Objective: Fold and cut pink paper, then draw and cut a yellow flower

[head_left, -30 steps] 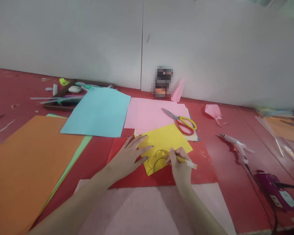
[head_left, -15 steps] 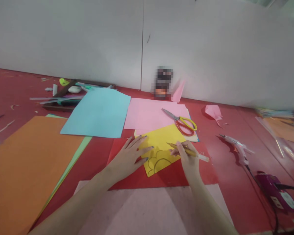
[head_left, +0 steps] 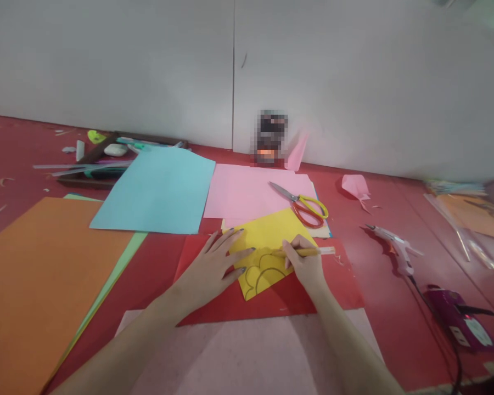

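A yellow paper sheet (head_left: 267, 236) lies on a red sheet (head_left: 337, 285) in front of me, with dark scalloped curves drawn on its near part. My left hand (head_left: 216, 266) lies flat with fingers spread, pressing the yellow paper's left side. My right hand (head_left: 302, 263) is closed around a yellow pencil (head_left: 313, 252), whose tip touches the yellow paper beside the drawn curves. The pencil's back end points right.
Yellow-and-red-handled scissors (head_left: 307, 206) lie on a pink sheet (head_left: 247, 189) behind. A light blue sheet (head_left: 158, 189) and a large orange sheet (head_left: 37, 280) lie to the left. A glue gun (head_left: 393, 247) and purple power strip (head_left: 456, 323) sit right. Tools clutter the back left (head_left: 102, 159).
My right hand lifted the pencil up and right from the lower curve, then came back down to the paper higher up. My left hand stayed flat on the paper.
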The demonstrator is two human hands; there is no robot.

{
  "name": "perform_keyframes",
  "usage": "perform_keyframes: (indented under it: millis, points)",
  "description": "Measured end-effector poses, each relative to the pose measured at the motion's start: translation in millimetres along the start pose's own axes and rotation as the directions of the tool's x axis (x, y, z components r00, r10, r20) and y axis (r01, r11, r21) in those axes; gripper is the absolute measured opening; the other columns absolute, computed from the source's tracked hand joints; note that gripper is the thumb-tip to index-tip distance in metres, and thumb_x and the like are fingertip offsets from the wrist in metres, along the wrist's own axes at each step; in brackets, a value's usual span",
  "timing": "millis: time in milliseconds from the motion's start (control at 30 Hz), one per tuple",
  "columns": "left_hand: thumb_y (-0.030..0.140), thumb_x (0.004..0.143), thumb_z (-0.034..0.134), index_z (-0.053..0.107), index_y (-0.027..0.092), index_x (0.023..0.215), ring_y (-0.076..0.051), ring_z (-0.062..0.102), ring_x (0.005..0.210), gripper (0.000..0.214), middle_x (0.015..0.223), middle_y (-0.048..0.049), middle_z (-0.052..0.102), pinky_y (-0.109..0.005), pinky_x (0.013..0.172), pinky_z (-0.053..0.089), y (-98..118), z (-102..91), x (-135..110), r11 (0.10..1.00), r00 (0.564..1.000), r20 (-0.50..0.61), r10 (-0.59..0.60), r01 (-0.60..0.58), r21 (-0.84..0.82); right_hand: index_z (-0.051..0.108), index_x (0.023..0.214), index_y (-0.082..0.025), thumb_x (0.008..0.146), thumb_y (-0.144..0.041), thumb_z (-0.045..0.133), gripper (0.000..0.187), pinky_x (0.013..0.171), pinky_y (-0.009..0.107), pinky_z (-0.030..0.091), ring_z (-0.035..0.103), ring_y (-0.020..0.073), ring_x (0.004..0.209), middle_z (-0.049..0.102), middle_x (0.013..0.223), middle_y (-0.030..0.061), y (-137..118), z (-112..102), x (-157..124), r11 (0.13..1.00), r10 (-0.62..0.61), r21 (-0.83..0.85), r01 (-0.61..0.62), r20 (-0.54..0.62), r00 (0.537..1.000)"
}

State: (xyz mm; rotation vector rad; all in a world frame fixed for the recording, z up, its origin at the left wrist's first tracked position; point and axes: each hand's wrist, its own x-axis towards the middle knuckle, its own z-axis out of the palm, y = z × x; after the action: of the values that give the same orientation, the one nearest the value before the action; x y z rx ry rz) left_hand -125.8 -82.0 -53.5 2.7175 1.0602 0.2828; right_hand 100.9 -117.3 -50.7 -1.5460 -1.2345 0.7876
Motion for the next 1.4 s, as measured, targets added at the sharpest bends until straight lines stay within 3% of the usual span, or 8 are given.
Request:
perform_keyframes:
  millis: [600, 1033, 1400]
  points:
    - [0.045, 0.089, 0.035, 0.043, 0.037, 0.128, -0.024, 0.023, 0.133, 0.040, 0.145, 0.0005, 0.027, -0.048, 0.108, 0.018, -0.2, -0.3, 1.7, 1.000, 1.000, 0.001, 0.002, -0.002, 0.005, 0.038, 0.051, -0.021, 0.079, -0.032, 0.053, 0.034, 0.043, 0.019, 0.035, 0.040, 0.0079, 0.035, 0.045, 0.035, -0.0070, 1.0, 1.7, 0.7, 0.999, 0.027, -0.022, -0.027, 0.001, 1.000]
    - [0.044, 0.090, 0.035, 0.042, 0.038, 0.128, -0.023, 0.023, 0.133, 0.039, 0.145, 0.0004, 0.029, -0.048, 0.107, 0.019, 2.5, -4.6, 2.3, 1.000, 0.999, 0.033, -0.021, 0.022, -0.006, 0.034, 0.051, -0.023, 0.077, -0.032, 0.054, 0.034, 0.040, 0.020, 0.035, 0.038, 0.0077, 0.031, 0.036, 0.032, -0.0101, 2.5, 2.3, -0.5, 0.997, 0.070, 0.047, -0.067, -0.063, 0.996]
    - [0.043, 0.090, 0.035, 0.041, 0.039, 0.129, -0.023, 0.023, 0.133, 0.040, 0.145, 0.0008, 0.028, -0.048, 0.108, 0.018, 2.7, -5.0, 2.2, 1.000, 0.999, 0.032, -0.020, 0.021, -0.018, 0.032, 0.051, -0.023, 0.074, -0.027, 0.055, 0.033, 0.050, 0.024, 0.046, 0.042, 0.0090, 0.031, 0.030, 0.032, -0.0123, 4.8, 2.1, 0.2, 0.983, 0.102, 0.163, -0.089, -0.074, 0.992]
